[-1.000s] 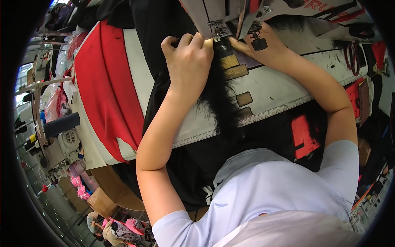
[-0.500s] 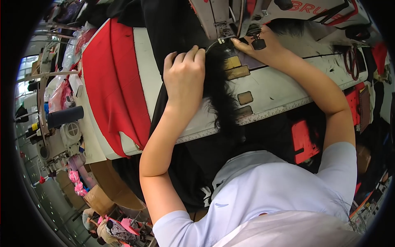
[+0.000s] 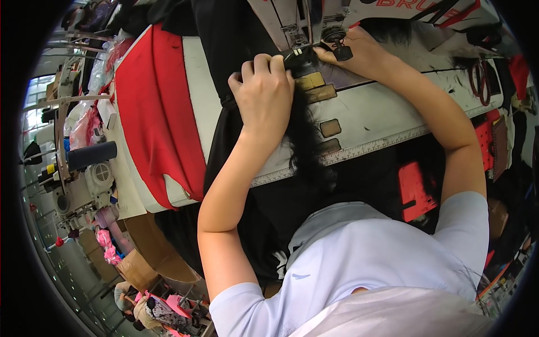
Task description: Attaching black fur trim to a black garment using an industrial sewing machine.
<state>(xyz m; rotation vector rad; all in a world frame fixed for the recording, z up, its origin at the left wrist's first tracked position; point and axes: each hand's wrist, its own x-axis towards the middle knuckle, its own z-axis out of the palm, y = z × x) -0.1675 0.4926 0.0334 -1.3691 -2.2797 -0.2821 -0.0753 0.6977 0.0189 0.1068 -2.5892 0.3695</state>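
Note:
My left hand (image 3: 264,95) is curled on a strand of long black hair (image 3: 306,140) that lies across the white sewing table (image 3: 370,112) and hangs over its front edge. The fingers pinch the strand just left of the sewing machine's needle and presser foot (image 3: 300,48). My right hand (image 3: 359,56) rests flat on the table right of the needle, fingertips holding the same strand's end under the foot. Black cloth (image 3: 224,39) lies under and behind my left hand.
A red cloth (image 3: 154,106) covers the table's left part. Scissors (image 3: 482,78) lie at the far right. Brown tape patches (image 3: 330,128) and a ruler strip mark the table front. Another sewing machine (image 3: 84,174) stands left, with cardboard boxes (image 3: 140,264) on the floor.
Both hands have slid slightly down and right in the view with the hair strand, keeping their grip by the needle. The view shifted a little.

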